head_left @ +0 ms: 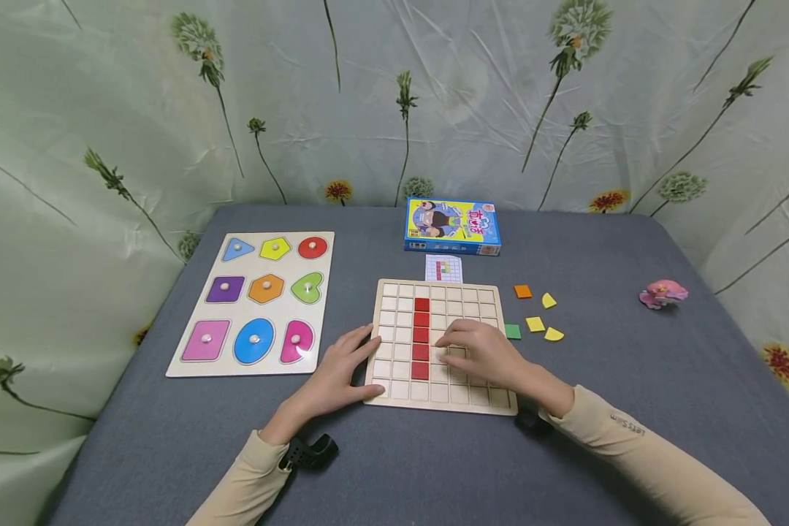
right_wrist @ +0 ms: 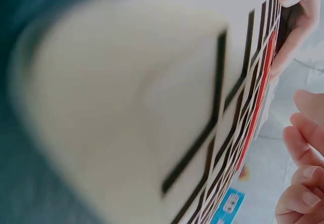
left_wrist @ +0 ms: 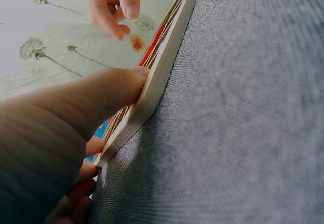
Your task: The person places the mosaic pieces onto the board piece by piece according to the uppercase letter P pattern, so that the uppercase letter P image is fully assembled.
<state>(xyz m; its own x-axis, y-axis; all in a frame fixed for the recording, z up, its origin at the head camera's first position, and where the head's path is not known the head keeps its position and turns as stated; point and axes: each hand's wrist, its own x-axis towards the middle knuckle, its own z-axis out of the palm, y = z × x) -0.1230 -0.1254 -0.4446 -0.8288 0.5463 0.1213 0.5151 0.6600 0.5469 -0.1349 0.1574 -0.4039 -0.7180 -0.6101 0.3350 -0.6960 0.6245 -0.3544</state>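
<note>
Pale green fabric printed with dandelions (head_left: 460, 146) hangs behind a table under grey-blue cloth (head_left: 381, 467). Wooden grid board (head_left: 472, 295) lies flat near the middle; five red square tiles (head_left: 420, 334) sit in one column. Left hand (head_left: 337, 371): fingers spread, thumb and fingertips resting on the board's left edge, no clasp. Right hand (head_left: 480, 351): over the grid just right of the reds, fingers loosely bent, thumb and index apart, no piece visible between them. Beside the board's right edge: green square tile (head_left: 513, 332), orange square tile (head_left: 522, 291), yellow square tile (head_left: 535, 324), two yellow quarter-round tiles (head_left: 554, 334). Small printed pattern card (head_left: 443, 269) at the far edge.

Risks, my judgement: low right fingers could knock reds out of their cells; uneven left-hand pressure could skew the board; right forearm swinging outward could scatter the loose tiles.
</note>
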